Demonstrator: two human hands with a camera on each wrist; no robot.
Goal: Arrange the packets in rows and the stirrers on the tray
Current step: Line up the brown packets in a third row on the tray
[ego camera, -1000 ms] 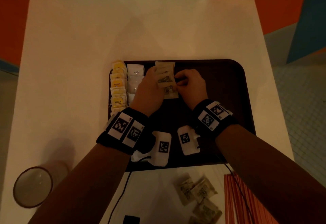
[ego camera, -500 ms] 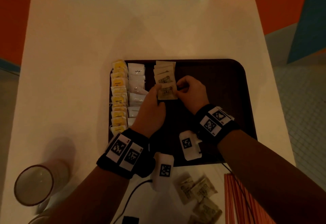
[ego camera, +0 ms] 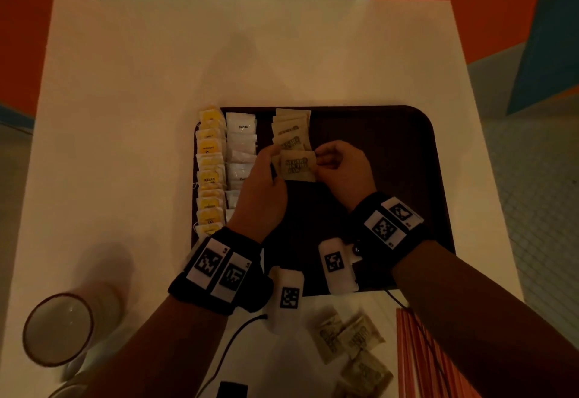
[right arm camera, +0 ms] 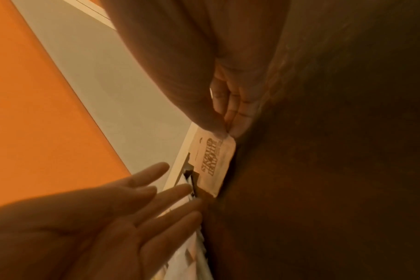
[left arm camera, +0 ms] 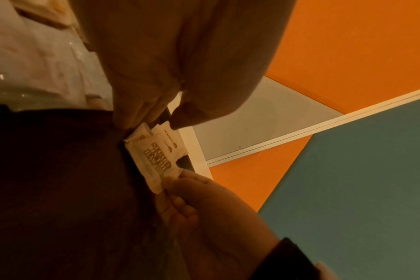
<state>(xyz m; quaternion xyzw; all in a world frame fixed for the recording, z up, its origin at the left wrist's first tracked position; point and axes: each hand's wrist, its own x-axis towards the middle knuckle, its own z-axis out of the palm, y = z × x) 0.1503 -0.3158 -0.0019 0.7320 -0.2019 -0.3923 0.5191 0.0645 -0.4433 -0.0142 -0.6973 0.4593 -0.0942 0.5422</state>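
Observation:
A dark brown tray (ego camera: 391, 162) holds a row of yellow packets (ego camera: 210, 172), a row of white packets (ego camera: 241, 146) and a short fanned row of brown packets (ego camera: 289, 129). At the near end of the brown row, my right hand (ego camera: 326, 162) pinches the right edge of a brown packet (ego camera: 297, 167) between thumb and fingers (right arm camera: 228, 130). My left hand (ego camera: 272, 159) lies along the packet's left edge with its fingers (right arm camera: 175, 191) straight. Orange stirrers (ego camera: 419, 357) lie on the table at the near right, off the tray.
Several loose brown packets (ego camera: 347, 338) lie on the white table (ego camera: 125, 115) just in front of the tray. A cup (ego camera: 58, 328) stands at the near left corner. A black cable (ego camera: 232, 338) runs near my left wrist. The tray's right half is bare.
Both hands have drawn back toward me along the brown row, leaving more brown packets fanned out behind them. The packet in my hands now sits lower on the tray.

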